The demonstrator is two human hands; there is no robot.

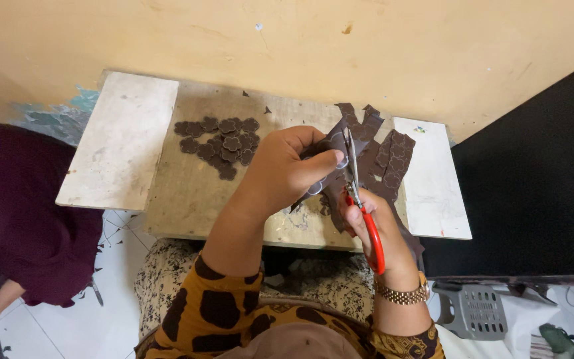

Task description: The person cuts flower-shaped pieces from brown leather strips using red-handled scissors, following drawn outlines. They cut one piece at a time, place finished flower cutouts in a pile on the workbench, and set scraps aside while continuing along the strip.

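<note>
Left hand (287, 169) pinches the brown sheet (367, 156) up off the counter (187, 193) so the right hand (373, 226), gripping scissors (360, 199), can cut.

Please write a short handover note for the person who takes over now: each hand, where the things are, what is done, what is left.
Left hand: holds the dark brown sheet with flower outlines.
Right hand: holds the red-handled scissors, blades at the sheet.
Done: a pile of cut dark brown flower shapes lies on the worn wooden board.
Left: uncut flower outlines on the dark brown strips behind the hands. Small scraps lie on the board.
</note>
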